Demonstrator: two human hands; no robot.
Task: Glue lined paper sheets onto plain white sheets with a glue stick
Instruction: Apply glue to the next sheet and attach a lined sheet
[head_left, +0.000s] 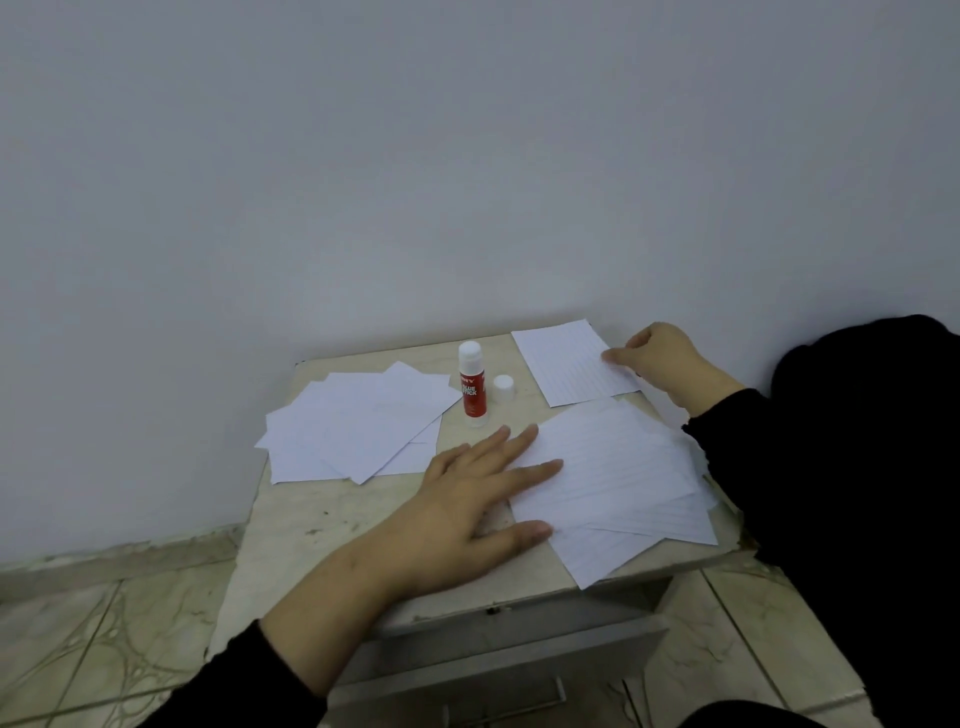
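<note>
A pale grey wall (415, 156) fills the upper part of the view, and a marbled tile floor (104, 623) runs along the bottom. Against the wall stands a small cabinet with a worn, cream-coloured top (322, 519) and a grey drawer front (519, 639) below it.

On the left of the top lies a loose pile of plain white sheets (353, 426), fanned and overlapping. On the right, nearer the front edge, lies a spread pile of lined sheets (623, 478), with one corner hanging past the front edge. Behind that pile, near the wall, a single lined sheet (569, 364) lies flat.

The left hand (467, 509), in a black sleeve (234, 686), rests flat on the cabinet with fingers straight and spread; its fingertips and thumb press on the left edge of the lined pile. The right hand (660, 358), also in a black sleeve (831, 467), has its fingers curled and pinches the right edge of the single lined sheet.

Between the two piles the glue stick (472, 384) stands upright, red-labelled and uncapped. Its white cap (503, 387) stands just beside it on the right.
</note>
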